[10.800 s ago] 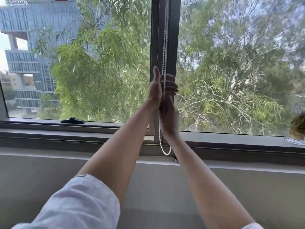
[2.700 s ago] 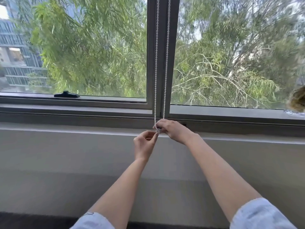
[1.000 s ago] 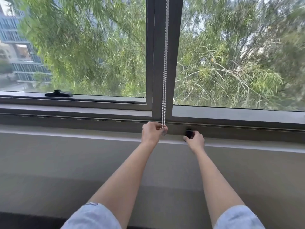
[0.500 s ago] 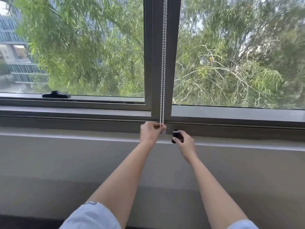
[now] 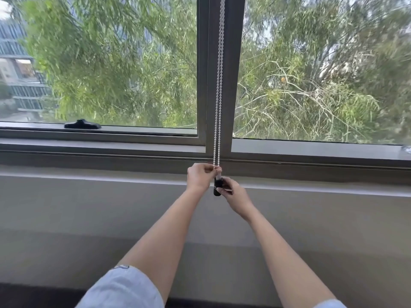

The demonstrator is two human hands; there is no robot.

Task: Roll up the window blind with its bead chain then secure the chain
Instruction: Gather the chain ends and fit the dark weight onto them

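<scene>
The white bead chain (image 5: 219,85) hangs in two strands down the dark central window post (image 5: 231,74). My left hand (image 5: 200,176) is closed on the chain's bottom end at sill height. My right hand (image 5: 235,195) grips a small black chain holder (image 5: 216,188) just below the chain's end, touching my left hand. The blind itself is out of view above the frame, and both panes are uncovered.
A black window handle (image 5: 81,124) lies on the lower frame at left. The grey window sill (image 5: 100,150) runs across, with a plain grey wall (image 5: 89,218) below. A glass object (image 5: 406,149) sits on the sill at the far right edge.
My right hand has carried the black holder leftward from the ledge to directly under the chain's end. My left hand has kept its grip on the chain.
</scene>
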